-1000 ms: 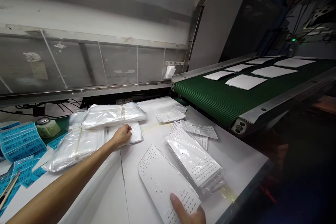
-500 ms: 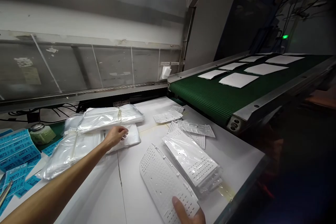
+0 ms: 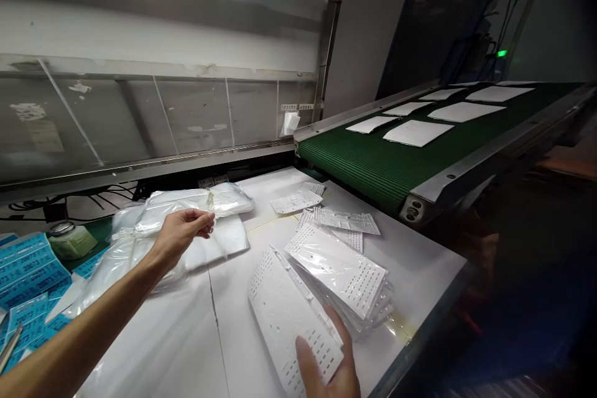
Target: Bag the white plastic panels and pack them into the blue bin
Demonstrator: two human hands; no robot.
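My left hand (image 3: 189, 230) is over stacked clear plastic bags (image 3: 228, 239), thumb and fingers pinched together. Whatever thin thing may be between the fingertips cannot be made out. At the near side, my right hand (image 3: 329, 357) grips a white perforated plastic panel (image 3: 284, 308) by its near end, thumb on top and fingers around the right edge. The panel is tilted and slightly bowed. Just right of it lies a pile of similar panels in clear bags (image 3: 338, 270).
Bundled bags (image 3: 186, 200) lie at the back left, near blue printed labels (image 3: 30, 267) and a glass jar (image 3: 69, 239). Loose white panels (image 3: 296, 201) rest mid-table. A green conveyor belt (image 3: 354, 158) carries several flat white pieces at the right.
My left hand has shifted left and up, its fingers still pinched. The right fingers have come round the panel's right edge, and the panel is tilted more.
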